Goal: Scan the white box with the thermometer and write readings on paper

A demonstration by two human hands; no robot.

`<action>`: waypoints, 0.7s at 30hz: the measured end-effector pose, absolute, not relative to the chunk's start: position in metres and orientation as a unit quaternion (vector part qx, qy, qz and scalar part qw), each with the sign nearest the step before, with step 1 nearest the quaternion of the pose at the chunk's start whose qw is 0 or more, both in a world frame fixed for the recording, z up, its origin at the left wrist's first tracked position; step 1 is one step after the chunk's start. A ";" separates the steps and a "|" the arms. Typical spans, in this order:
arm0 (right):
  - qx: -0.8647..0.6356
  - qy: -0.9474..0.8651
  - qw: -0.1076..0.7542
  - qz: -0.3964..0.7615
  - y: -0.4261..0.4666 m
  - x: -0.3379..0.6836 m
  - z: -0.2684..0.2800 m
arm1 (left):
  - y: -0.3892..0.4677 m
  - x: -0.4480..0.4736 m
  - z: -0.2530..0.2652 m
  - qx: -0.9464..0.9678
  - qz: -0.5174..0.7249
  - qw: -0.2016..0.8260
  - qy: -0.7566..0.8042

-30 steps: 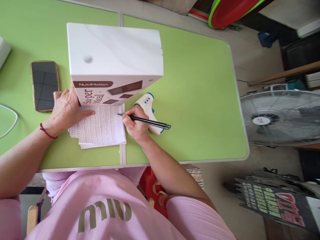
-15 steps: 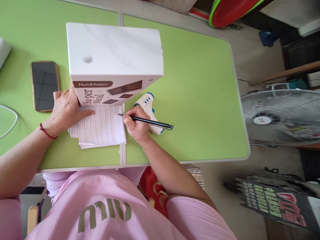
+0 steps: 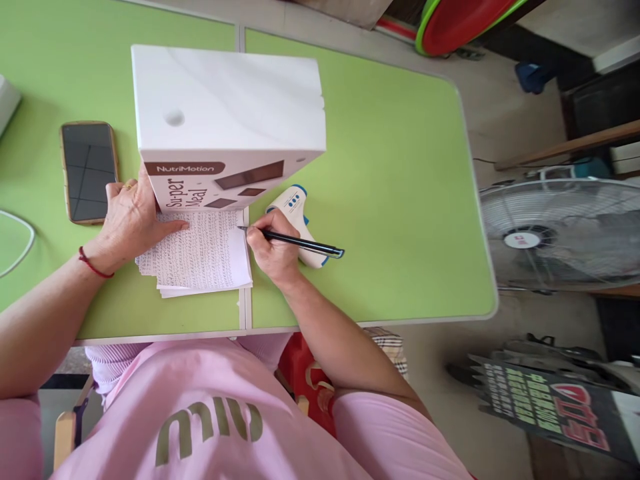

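Note:
My right hand (image 3: 275, 248) grips a black pen (image 3: 305, 243), its tip at the right part of a stack of handwritten paper sheets (image 3: 203, 257). My left hand (image 3: 134, 213) lies spread, the thumb resting on the left side of the sheets and the fingers reaching beside a white box (image 3: 230, 100). Brown pictures and the words "NutriMotion" and "Super Meal" mark the box's near face. The box stands just beyond the paper and hides its far part. Partly behind my right hand lies a white and blue handheld thermometer (image 3: 295, 203).
A phone (image 3: 90, 172) in a tan case lies left of my left hand, on the green table (image 3: 400, 200). A white cable (image 3: 23, 243) curves at the table's left. Beyond the right edge stands a fan (image 3: 555, 233), with a printed sign (image 3: 550, 407) below it.
The pen tip has shifted very slightly to the right along the paper. My left hand, the box and the sheets keep their places.

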State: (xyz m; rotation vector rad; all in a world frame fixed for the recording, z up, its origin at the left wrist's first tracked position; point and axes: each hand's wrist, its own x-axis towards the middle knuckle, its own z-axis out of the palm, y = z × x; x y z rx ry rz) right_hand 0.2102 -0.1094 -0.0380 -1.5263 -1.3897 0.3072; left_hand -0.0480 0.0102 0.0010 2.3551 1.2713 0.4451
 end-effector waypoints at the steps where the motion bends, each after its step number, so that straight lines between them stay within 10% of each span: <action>1: -0.631 -0.578 0.502 0.125 -0.110 0.210 -0.038 | 0.011 -0.048 0.000 0.849 0.164 0.213 0.456; 21: -0.588 -0.585 0.544 0.124 -0.109 0.209 -0.038 | 0.010 -0.048 0.002 0.857 0.152 0.190 0.455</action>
